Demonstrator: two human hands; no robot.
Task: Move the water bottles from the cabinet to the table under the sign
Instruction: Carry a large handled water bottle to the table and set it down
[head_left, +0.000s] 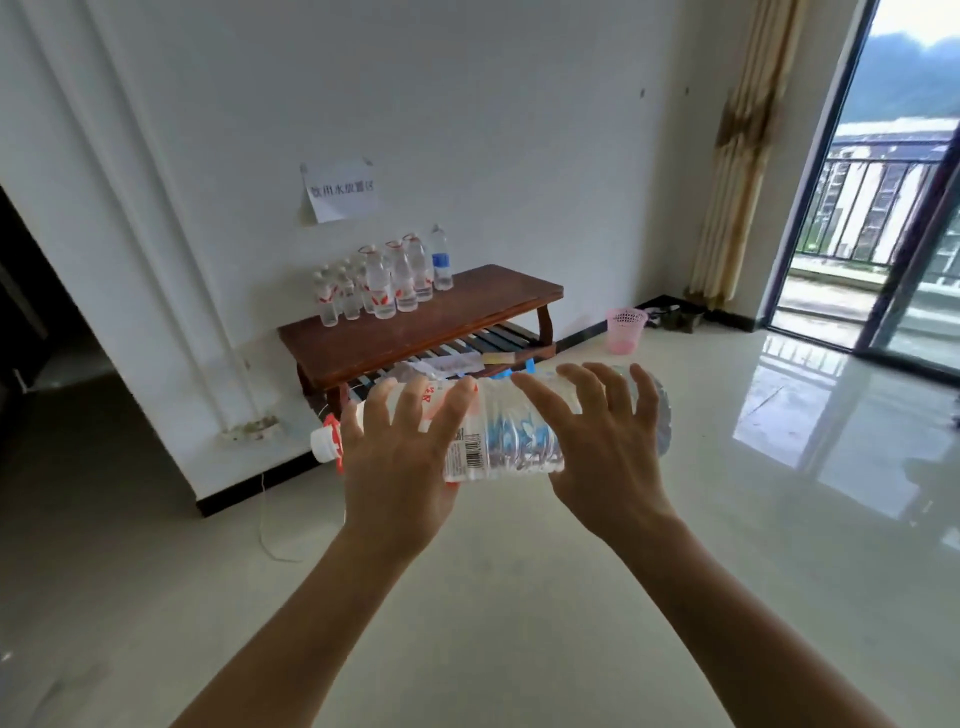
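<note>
A large water bottle (519, 441) is held sideways in mid-air, cap to the left. It is gripped at the label end by the left hand (400, 467) and at the base end by the right hand (608, 452). Beyond, upright bottles (384, 283) are grouped on the wooden table (441, 327) under a paper sign (340, 189).

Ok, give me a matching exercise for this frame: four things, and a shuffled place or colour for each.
1 sign
2 basket
3 bottle
4 table

A pink, on the floor
B sideways in left hand and right hand
C white, on the wall
D brown, under the sign

Pairs: 1-C, 2-A, 3-B, 4-D
</note>
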